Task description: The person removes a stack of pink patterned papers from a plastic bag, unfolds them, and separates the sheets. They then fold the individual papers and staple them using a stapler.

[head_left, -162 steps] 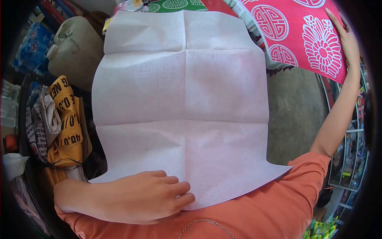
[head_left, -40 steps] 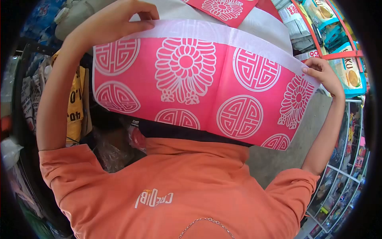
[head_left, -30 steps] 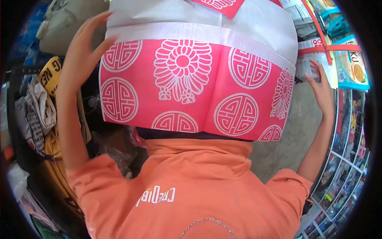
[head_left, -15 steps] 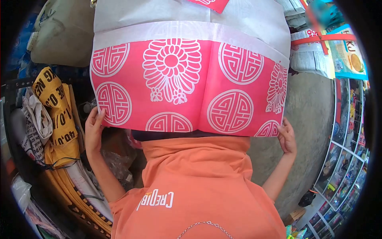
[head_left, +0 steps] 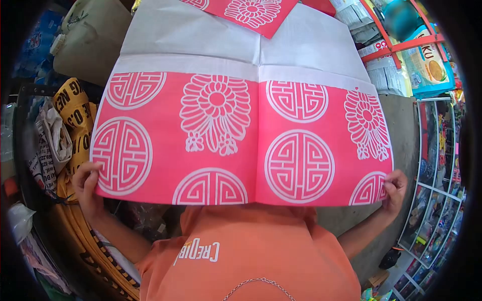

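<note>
A large sheet of wrapping paper (head_left: 226,185) spreads out in front of my chest, with its near part folded over. That folded part is pink with white flowers and round white emblems, and a white strip runs along its far border. Beyond it shows the sheet's plain white side, and a crease runs down the middle. At the near left corner my left hand (head_left: 90,188) is closed on the paper's edge. My right hand (head_left: 395,190) pinches the near right corner. Over the white side, at the far end, lies a pink patterned corner (head_left: 256,15).
Yellow printed sacks (head_left: 75,120) and a dark rack (head_left: 27,150) are on the left, below a beige container (head_left: 90,40). To the right stand a wire-framed display shelf (head_left: 434,185) and a blue snack packet (head_left: 429,65) behind red straps. Concrete floor (head_left: 396,115) shows between.
Both hands have moved nearer my body and farther apart, bringing the folded pink part closer. More of the pink corner at the far end now shows.
</note>
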A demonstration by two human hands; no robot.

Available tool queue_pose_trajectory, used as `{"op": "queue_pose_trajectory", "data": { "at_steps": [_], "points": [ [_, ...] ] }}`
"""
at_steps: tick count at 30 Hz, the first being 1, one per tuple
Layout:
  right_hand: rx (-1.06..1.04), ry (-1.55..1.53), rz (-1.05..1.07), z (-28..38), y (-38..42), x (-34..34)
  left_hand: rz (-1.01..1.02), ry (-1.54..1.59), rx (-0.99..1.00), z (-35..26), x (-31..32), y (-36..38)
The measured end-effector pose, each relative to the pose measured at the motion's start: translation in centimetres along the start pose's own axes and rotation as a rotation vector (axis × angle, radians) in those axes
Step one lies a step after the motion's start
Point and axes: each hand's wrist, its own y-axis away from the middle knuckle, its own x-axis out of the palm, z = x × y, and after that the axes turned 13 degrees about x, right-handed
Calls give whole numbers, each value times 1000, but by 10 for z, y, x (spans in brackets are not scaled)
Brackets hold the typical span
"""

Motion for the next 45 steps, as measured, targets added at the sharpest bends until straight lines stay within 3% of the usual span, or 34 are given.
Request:
{"op": "queue_pose_trajectory", "data": {
  "at_steps": [2, 4, 5, 7, 9, 10, 16, 21, 23, 27, 29, 31, 35, 38, 40, 43, 45],
  "points": [
    [-140, 61, -45, 1, 0, 2, 61, 100, 159, 3, -2, -1],
    [-386, 100, -42, -2, -12, 3, -32, 108, 415, -8, 0, 37],
    [-453, 39, 104, -7, -14, -4, 69, 178, 492, -6, 1, 36],
    [-456, -47, 290, 8, -5, -21, 292, 309, 508, -39, -6, 35],
    [-422, -93, 219, 26, -3, -29, 275, 344, 451, -69, -13, 41],
    [-581, -138, 180, 16, -1, -20, 260, 367, 626, -51, 3, 55],
    [-495, -311, -30, 59, -9, 14, 155, 308, 571, -78, -8, 66],
    [-577, -369, -162, 57, -35, 5, 71, 229, 585, -83, -2, 68],
    [-614, -340, -53, 34, -57, -39, 43, 211, 595, -84, -13, 73],
    [-890, 46, 485, 79, -62, -81, -2, 117, 539, -103, -29, 60],
    [-906, 164, 626, 107, -58, -92, -18, 74, 532, -107, -37, 55],
    [-919, 180, 608, 100, -69, -103, -30, 28, 538, -106, -44, 51],
    [-822, 34, 701, 98, -102, -128, -30, -82, 478, -104, -52, 23],
    [-609, -157, 557, 109, -100, -62, 12, -228, 363, -87, -29, -12],
    [-424, -206, 506, 104, -116, -45, -248, -382, 163, -93, 40, -38],
    [-252, -56, -14, 115, -140, -6, -122, -368, 61, -88, 92, -79],
    [-228, -56, 19, 120, -159, 19, -32, -384, 10, -76, 103, -100]
  ]
}}
